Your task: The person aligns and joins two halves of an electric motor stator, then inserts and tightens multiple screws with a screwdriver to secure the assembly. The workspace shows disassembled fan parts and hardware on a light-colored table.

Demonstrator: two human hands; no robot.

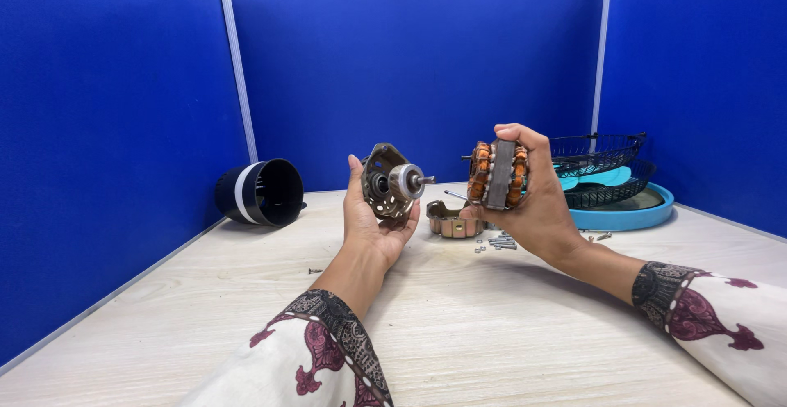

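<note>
My left hand (pixel 373 222) holds a motor end plate with a rotor and shaft (pixel 393 181), shaft pointing right. A stator (pixel 498 175) with orange copper windings and a grey steel core is gripped in my right hand (pixel 537 202), lifted above the table. The two parts are apart, facing each other. Between and behind the hands a second metal end bracket (pixel 452 220) lies on the wooden table (pixel 459 325).
Several loose screws (pixel 500 243) lie near the bracket; one small screw (pixel 315 271) lies at the left. A black cylindrical housing (pixel 261 192) lies on its side at back left. Black wire fan guards (pixel 602 165) sit in a light blue dish (pixel 635 214) at back right. Blue partition walls surround the table.
</note>
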